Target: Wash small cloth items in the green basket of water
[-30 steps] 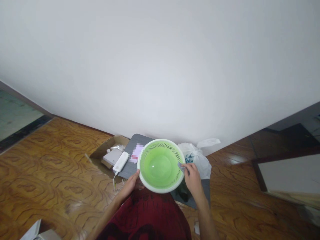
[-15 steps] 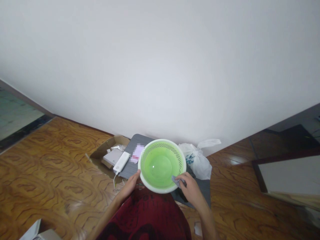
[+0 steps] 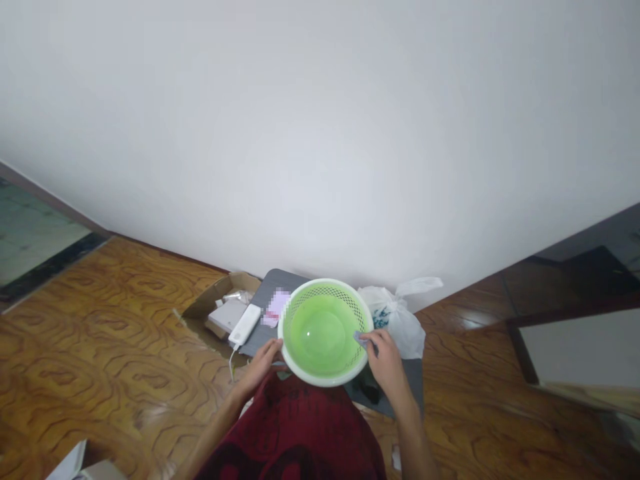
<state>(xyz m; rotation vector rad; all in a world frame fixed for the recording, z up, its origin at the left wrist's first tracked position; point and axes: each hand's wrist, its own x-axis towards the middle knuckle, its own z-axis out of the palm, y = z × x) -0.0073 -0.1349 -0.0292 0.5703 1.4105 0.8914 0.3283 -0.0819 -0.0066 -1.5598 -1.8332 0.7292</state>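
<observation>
A round green basin with a white rim and a perforated band near its top rests over a small dark table. On the basin's left edge, my left hand grips the rim, fingers wrapped round it. At the right edge my right hand pinches a small grey cloth against the inside of the rim. Part of the cloth is hidden by the fingers. Inside, the basin is smooth and green with a small bright reflection.
The dark table stands against the white wall. On its left lie a white power strip with a cable and a blurred pink item. An open cardboard box is further left, a knotted white plastic bag right.
My right hand has moved up along the basin's right rim with the grey cloth. My left hand remains at the left edge, its fingers shifted slightly.
</observation>
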